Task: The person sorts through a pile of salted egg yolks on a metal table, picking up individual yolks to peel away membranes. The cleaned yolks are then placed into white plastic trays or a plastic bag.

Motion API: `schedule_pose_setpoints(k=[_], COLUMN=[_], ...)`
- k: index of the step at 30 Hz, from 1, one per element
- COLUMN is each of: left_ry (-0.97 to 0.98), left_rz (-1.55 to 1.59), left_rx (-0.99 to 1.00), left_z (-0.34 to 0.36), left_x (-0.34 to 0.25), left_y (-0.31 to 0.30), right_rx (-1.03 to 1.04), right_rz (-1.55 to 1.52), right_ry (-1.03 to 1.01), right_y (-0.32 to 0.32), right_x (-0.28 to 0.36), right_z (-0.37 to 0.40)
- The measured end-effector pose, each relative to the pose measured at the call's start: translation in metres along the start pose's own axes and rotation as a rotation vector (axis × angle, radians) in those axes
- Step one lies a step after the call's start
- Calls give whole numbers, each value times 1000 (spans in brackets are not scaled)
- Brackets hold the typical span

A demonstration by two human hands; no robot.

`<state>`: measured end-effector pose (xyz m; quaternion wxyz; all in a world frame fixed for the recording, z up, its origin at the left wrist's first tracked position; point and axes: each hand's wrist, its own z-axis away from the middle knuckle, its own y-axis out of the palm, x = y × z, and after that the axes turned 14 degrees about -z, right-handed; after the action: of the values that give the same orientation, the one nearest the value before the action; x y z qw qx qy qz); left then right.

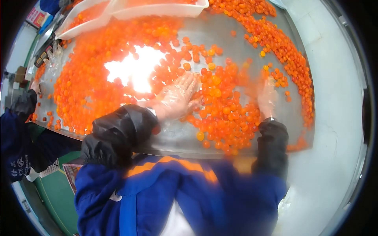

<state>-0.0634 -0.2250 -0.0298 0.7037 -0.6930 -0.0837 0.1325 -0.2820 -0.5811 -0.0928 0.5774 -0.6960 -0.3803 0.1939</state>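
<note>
Many small round orange balls (226, 112) lie loose on a steel table (173, 135). My left hand (179, 96), in a clear plastic glove, is at the left side of this pile, its fingers stretched out and pointing up the table. At the pile's right side is my right hand (267, 96), also gloved and partly blurred, with fingers extended against the balls. The pile lies between both hands. Black sleeve covers reach down to both wrists. Nothing is gripped by my left hand; whether any ball sits under either palm is hidden.
White trays (157, 11) holding orange balls stand at the far left edge. A long band of balls (291, 59) curves along the right rim. A larger heap (82, 86) spreads on the left. Another person's dark sleeve (24, 103) is at the left edge, beside a clear glove (55, 57).
</note>
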Motion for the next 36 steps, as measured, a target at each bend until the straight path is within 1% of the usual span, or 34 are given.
schedule_pose_setpoints(k=[1, 2, 3, 4, 5, 8, 9, 10, 12, 13, 14, 16, 17, 18, 19, 20, 21, 22, 23, 24, 25, 26, 28, 29, 30, 31, 32, 33, 34, 35, 36], left_ry=[37, 43, 108, 173, 225, 274, 238, 241, 339, 343, 347, 498, 498, 588, 676, 675, 155, -447, -448, -130, 165, 163, -265, 67, 69, -225, -530, -529, -267, -12, -14], left_rz=[-65, -67, -51, -33, 101, 141, 98, 98, 91, 179, 181, 6, 4, 62, 124, 127, 885, 1585, 1583, 944, 278, 280, 741, 324, 324, 708, 1084, 1083, 777, 464, 460], left_rx=[-12, -12, -81, -147, -129, -141, -129, -125, -105, -140, -136, -36, -36, 11, 61, 69, 225, 359, 361, -10, -341, -343, 120, 21, 23, 196, 374, 377, 256, 132, 130], left_z=[-3, -5, -6, -8, -14, -23, -24, -22, -13, -4, 7, 27, 31, 31, 28, 24, 15, 8, -5, -24, -36, -43, -63, -78, -80, -82, -83, -85, -85, -85, -82], left_x=[-1, -6, -14, -25, -38, -77, -82, -80, -71, -66, -56, -34, -20, -6, 1, -2, -11, -14, -6, 8, 12, 7, -14, 1, -7, -20, -28, -23, -13, -7, -10], left_y=[0, 3, 10, 4, -2, 5, 8, 14, 27, 32, 34, 32, 27, 10, -12, -33, -59, -71, -60, -41, -42, -43, -80, -30, -35, -45, -50, -31, 4, 22, 15], right_rx=[165, 327, 325, 379, 434, 448, 459, 460, 394, 470, 471, 330, 439, 440, 478, 503, 282, 62, 61, -15, -90, -90, 12, 10, 8, 9, 12, 54, 99, 101, 157], right_rz=[-32, -67, -70, -92, -112, -138, -200, -203, -349, -337, -337, -498, -621, -623, -720, -792, -683, -565, -566, -482, -393, -391, -316, -317, -301, -283, -282, -398, -513, -515, -551], right_ry=[-21, -40, -33, -59, -86, -94, -109, -105, -297, -259, -254, -470, -336, -338, 114, 576, 368, 160, 161, 319, 474, 471, 467, 469, 293, 118, 123, 116, 108, 107, 31], right_y=[-17, -29, -32, -34, -35, -43, -48, -46, -42, -64, -62, -60, -76, -103, -128, -138, -137, -134, -125, -114, -108, -101, -91, -68, -36, -18, -20, -26, -30, -30, -28], right_x=[29, 52, 62, 71, 79, 104, 109, 110, 109, 123, 122, 127, 126, 133, 139, 142, 127, 101, 74, 46, 35, 25, 18, 14, 11, 12, 23, 44, 61, 71, 80], right_z=[3, 4, 3, 3, 5, 14, 22, 32, 55, 64, 78, 99, 102, 93, 84, 83, 92, 101, 100, 96, 91, 89, 84, 87, 94, 97, 97, 94, 94, 95, 95])
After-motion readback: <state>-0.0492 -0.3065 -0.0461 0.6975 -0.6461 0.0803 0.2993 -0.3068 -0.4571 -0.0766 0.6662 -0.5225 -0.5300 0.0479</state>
